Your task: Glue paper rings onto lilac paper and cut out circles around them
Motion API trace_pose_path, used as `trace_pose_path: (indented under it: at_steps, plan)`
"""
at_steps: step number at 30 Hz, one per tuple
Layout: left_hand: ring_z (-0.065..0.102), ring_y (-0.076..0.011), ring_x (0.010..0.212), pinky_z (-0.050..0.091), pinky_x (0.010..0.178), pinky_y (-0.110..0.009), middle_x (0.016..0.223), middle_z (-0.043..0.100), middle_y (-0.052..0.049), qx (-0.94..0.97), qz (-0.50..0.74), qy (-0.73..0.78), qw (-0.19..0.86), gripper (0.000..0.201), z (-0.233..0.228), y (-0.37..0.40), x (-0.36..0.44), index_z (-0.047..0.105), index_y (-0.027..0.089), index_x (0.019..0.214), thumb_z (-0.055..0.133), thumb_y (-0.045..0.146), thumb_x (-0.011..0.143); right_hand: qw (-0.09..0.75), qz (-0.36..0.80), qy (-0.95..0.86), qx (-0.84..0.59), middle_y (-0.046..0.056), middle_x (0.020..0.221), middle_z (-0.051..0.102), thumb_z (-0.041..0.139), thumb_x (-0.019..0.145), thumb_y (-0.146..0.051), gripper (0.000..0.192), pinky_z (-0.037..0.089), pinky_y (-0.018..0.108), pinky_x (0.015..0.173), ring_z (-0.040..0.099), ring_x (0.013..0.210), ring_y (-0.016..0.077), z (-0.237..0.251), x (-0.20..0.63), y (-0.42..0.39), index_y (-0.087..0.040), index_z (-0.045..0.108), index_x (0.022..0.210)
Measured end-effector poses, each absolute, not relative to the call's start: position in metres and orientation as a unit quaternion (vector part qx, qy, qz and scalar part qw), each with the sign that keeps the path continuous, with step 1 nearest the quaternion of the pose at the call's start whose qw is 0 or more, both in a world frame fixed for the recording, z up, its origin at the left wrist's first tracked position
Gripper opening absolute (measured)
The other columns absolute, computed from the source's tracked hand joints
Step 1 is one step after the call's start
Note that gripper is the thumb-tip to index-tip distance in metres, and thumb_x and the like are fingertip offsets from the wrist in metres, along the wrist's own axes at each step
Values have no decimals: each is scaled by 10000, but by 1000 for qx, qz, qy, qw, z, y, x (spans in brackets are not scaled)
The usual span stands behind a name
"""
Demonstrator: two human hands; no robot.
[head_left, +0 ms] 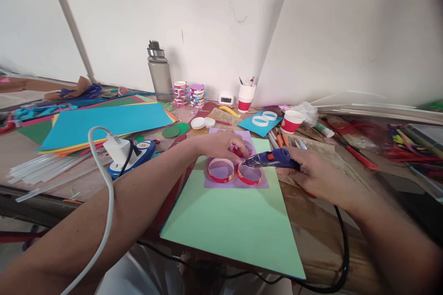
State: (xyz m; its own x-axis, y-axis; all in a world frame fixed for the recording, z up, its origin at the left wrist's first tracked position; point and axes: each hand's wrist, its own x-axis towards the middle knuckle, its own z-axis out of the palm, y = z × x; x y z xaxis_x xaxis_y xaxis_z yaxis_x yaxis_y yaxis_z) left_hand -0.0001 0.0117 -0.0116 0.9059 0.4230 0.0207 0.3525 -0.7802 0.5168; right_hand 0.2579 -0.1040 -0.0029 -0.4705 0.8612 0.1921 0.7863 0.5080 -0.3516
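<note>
Gripping the blue glue gun [273, 158] in the right hand [313, 176], long axis lying level, nozzle pointing frame-left toward the red paper ring [242, 150] at centre frame. Pinning that ring with the left hand [221, 144], fingers curled over it, nearer.

Cluttered brown wooden table [321, 235], pale green paper sheet [231, 221], stacked coloured card sheets [104, 122], grey water bottle [159, 73], red paper cup [291, 121]
</note>
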Motion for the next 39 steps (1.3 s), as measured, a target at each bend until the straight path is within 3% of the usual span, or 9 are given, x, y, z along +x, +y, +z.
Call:
trace_pose_path:
  at_steps: [7,11,16,26,39]
  plan:
    - [565,-204,1050,381,910,-303,1064,705,-14,941,69,196,267,222,-9,12,-2,738,247,1011,692,346,818,187,76,-847,-491,22,850,703,526,857,-226,175,476,282,634,629,735,202,2,263,-105,-223,664,965]
    - [581,-199,1046,398,905,-295,1118,686,-24,934,72,208,283,334,-4,9,-2,720,238,1079,727,390,781,173,58,-851,-492,30,774,683,537,868,-254,140,463,277,598,605,673,193,3,266,-104,-207,665,901]
    - [520,-241,1145,363,969,-329,1193,667,-4,934,36,231,270,452,-2,5,-1,712,277,1121,764,475,718,178,66,-851,-490,38,852,703,530,870,-237,186,480,283,627,628,730,203,1,266,-104,-209,667,993]
    - [548,-241,1085,362,963,-337,1075,701,-15,944,37,202,258,409,-5,6,1,728,257,1073,738,498,742,169,40,-850,-498,21,769,687,533,839,-201,172,452,277,588,605,666,195,3,266,-104,-217,680,926]
    - [537,-248,1105,354,968,-337,1094,693,-17,940,30,221,257,423,-5,6,1,731,268,1069,741,523,731,162,37,-849,-502,16,744,667,522,850,-227,156,411,265,564,571,627,179,6,260,-108,-213,666,908]
